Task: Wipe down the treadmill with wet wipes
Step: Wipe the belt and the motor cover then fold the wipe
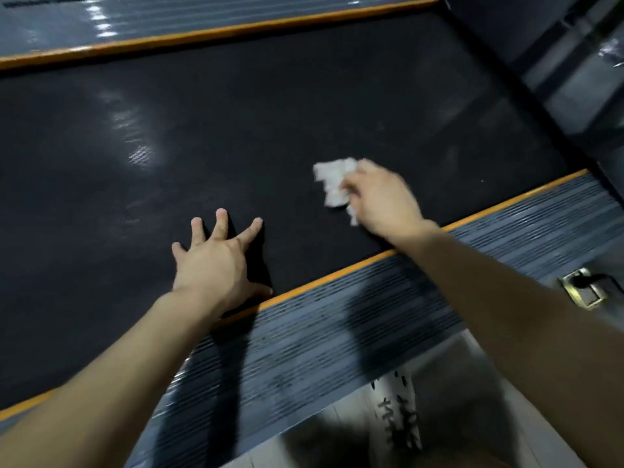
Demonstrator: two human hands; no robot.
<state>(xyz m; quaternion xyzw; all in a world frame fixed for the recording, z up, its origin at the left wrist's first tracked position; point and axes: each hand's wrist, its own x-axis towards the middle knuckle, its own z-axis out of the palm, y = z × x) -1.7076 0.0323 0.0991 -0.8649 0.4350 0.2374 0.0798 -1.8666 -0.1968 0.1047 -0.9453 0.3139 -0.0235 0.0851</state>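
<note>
No brand or label shows on the treadmill [270, 113]. The only writing-like thing is a band of dark marks [398, 417] on the floor [456, 383] at the bottom, too blurred to read.

There is one wipe [332, 182], white and crumpled. It lies on the black belt [371, 96], right of centre, near the near edge. The right hand [381, 201] holds it, its grip closed around the wipe's right side with fingers curled into the folds, pressing it to the belt. The hand is motion-blurred.

The left hand [216, 261] holds nothing. Its grip is wide, with fingers spread and straight and fingertips down on the belt. The thumb lies just beside the near strip [489, 206]. Both forearms cross the near rail [337, 332] and cast two shadows on it.

There are two orange strips, the near one and the far strip [202, 32], one along each side of the belt. There are also two grey ribbed rails outside them, the near rail and the far rail [169, 21]. Pale light reflections sit on the belt's left part.

A small brass-coloured latch [580, 288] sits at the right, beside the end of the near rail. A dark frame [557, 62] rises at the upper right, past the belt's end.
</note>
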